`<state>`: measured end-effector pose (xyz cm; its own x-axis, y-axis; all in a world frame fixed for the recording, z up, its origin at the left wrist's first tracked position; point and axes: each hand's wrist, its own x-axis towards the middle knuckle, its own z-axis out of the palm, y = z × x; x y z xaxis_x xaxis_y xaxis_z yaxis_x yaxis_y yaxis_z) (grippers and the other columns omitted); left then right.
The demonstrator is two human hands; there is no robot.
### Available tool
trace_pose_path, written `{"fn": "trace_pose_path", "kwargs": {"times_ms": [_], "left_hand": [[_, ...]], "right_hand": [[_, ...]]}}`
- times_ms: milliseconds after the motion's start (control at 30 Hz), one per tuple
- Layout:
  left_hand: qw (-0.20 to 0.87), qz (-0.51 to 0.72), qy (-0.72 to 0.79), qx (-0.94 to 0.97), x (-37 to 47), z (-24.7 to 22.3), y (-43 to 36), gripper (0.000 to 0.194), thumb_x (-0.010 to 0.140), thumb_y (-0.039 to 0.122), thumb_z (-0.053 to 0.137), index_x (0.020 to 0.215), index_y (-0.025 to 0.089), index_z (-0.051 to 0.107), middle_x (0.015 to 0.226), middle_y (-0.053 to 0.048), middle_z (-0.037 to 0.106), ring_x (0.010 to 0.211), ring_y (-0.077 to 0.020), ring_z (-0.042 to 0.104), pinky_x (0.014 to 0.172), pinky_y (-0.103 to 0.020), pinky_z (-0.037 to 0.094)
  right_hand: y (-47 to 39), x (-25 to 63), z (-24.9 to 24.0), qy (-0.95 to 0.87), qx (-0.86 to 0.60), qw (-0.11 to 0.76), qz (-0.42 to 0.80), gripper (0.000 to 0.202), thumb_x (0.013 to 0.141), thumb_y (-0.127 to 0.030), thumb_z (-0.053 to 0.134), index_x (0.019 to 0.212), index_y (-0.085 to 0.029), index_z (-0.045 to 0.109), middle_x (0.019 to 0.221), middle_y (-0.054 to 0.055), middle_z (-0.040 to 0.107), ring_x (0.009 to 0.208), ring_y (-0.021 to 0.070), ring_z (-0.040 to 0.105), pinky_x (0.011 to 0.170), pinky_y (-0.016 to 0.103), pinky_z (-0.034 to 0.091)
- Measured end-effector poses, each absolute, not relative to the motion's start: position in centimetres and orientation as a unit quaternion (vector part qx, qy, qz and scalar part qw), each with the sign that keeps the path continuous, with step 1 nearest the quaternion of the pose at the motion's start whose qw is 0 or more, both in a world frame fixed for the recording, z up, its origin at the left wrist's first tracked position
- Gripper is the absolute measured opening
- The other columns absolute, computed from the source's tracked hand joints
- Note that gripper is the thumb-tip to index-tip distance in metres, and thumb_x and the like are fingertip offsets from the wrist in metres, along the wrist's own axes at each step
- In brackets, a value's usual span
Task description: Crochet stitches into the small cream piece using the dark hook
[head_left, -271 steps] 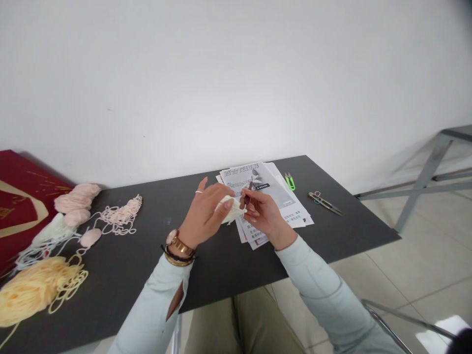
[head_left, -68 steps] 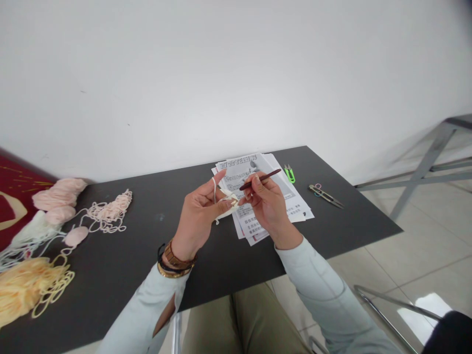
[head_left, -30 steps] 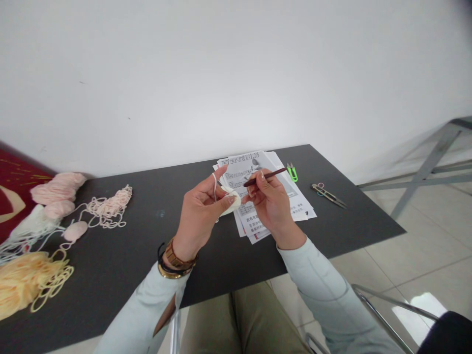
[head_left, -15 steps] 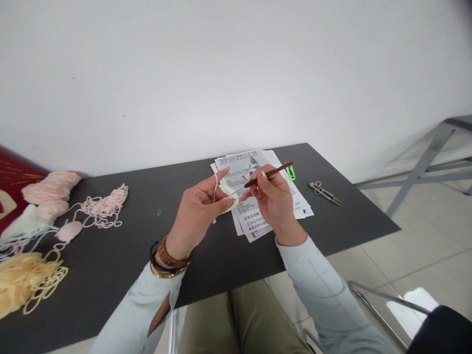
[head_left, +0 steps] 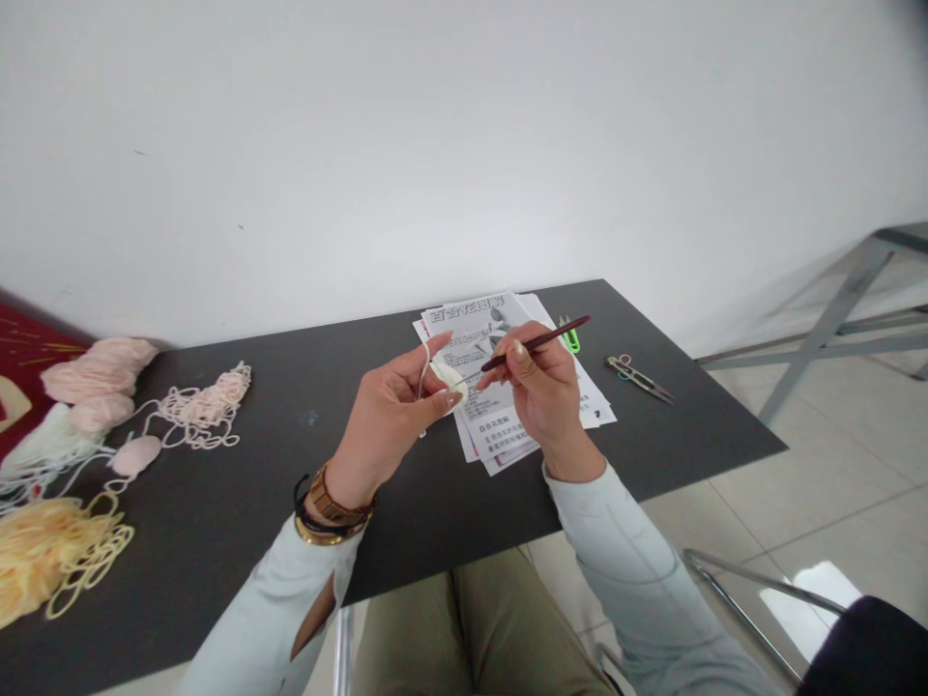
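Observation:
Between the thumb and fingers of my left hand [head_left: 395, 411] is a small cream-coloured crochet piece [head_left: 450, 385]. A strand of pale yarn [head_left: 423, 372] runs over the raised index finger of that hand and hangs down below it. My right hand [head_left: 540, 391] grips a crochet hook [head_left: 536, 343] by its dark red-brown handle, much like a pen. The hook's thin metal shaft points left to the crochet piece; its tip is too small to make out. Both hands are above printed sheets [head_left: 500, 435] on the dark table.
Pink yarn [head_left: 101, 377], a loose pale pink tangle [head_left: 210, 406] and yellow yarn [head_left: 43, 556] lie on the table [head_left: 290, 512] at the left. Thread snips [head_left: 638, 377] rest at the right, with a green-handled pair [head_left: 570, 336] by the papers. Behind stands a white wall [head_left: 435, 145].
My right hand has shifted slightly to the right with the crochet hook, and the handle's end reaches farther right. My left hand stays almost in place with the crochet piece.

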<state>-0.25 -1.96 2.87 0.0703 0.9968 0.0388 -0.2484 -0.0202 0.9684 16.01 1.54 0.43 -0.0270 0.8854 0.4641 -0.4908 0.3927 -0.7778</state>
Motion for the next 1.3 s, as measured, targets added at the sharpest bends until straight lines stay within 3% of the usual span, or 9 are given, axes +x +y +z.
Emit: {"fn": "trace_pose_path", "kwargs": {"times_ms": [233, 433, 633, 967, 1133, 1300], "left_hand": [[0.559, 0.551, 0.414, 0.46, -0.3, 2.8, -2.1, 0.066, 0.065, 0.014, 0.083, 0.128, 0.019, 0.064, 0.064, 0.007, 0.055, 0.059, -0.0052, 0.05, 0.058, -0.018, 0.042], [0.564, 0.579, 0.39, 0.441, -0.3, 2.8, -2.0, 0.066, 0.063, 0.013, 0.084, 0.126, 0.022, 0.066, 0.065, 0.006, 0.058, 0.061, -0.0062, 0.054, 0.06, -0.018, 0.045], [0.547, 0.613, 0.38, 0.424, -0.1, 2.9, -2.2, 0.063, 0.065, 0.012, 0.082, 0.126, 0.025, 0.066, 0.067, 0.005, 0.058, 0.064, -0.0082, 0.054, 0.065, -0.021, 0.05], [0.535, 0.629, 0.386, 0.411, 0.4, 1.8, -2.0, 0.061, 0.069, 0.016, 0.082, 0.126, 0.028, 0.066, 0.071, 0.004, 0.067, 0.067, -0.0092, 0.059, 0.071, -0.023, 0.052], [0.566, 0.594, 0.365, 0.439, 0.4, 1.9, -2.0, 0.064, 0.07, 0.017, 0.082, 0.13, 0.026, 0.063, 0.083, 0.001, 0.07, 0.078, -0.0108, 0.063, 0.079, -0.025, 0.054], [0.572, 0.58, 0.353, 0.46, -0.1, 2.5, -2.0, 0.054, 0.075, 0.022, 0.079, 0.127, 0.023, 0.065, 0.076, 0.001, 0.068, 0.071, -0.0107, 0.064, 0.072, -0.023, 0.053]], "right_hand": [[1.1, 15.6, 0.3, -0.508, -0.245, 0.681, 0.467, 0.015, 0.086, -0.035, 0.068, 0.08, -0.022, 0.065, 0.067, -0.005, 0.059, 0.053, 0.0081, 0.06, 0.051, 0.022, 0.054], [1.0, 14.5, 0.6, -0.369, -0.267, 0.663, 0.595, 0.021, 0.08, -0.038, 0.073, 0.075, -0.021, 0.063, 0.056, -0.008, 0.052, 0.046, 0.0065, 0.046, 0.045, 0.02, 0.054], [0.8, 13.7, 0.6, -0.31, -0.257, 0.627, 0.666, 0.022, 0.074, -0.037, 0.079, 0.078, -0.02, 0.065, 0.063, -0.006, 0.062, 0.052, 0.0062, 0.056, 0.049, 0.017, 0.058], [0.3, 12.9, -0.2, -0.375, -0.242, 0.618, 0.647, 0.015, 0.069, -0.024, 0.084, 0.082, -0.022, 0.076, 0.076, -0.003, 0.074, 0.066, 0.0087, 0.069, 0.066, 0.02, 0.062], [0.4, 13.2, 0.0, -0.364, -0.225, 0.611, 0.665, 0.012, 0.072, -0.026, 0.082, 0.078, -0.022, 0.074, 0.07, -0.005, 0.072, 0.061, 0.0083, 0.068, 0.059, 0.019, 0.06], [0.5, 13.6, 0.2, -0.373, -0.232, 0.609, 0.66, 0.016, 0.072, -0.03, 0.082, 0.08, -0.022, 0.071, 0.068, -0.005, 0.07, 0.058, 0.0097, 0.067, 0.058, 0.023, 0.061]]}}
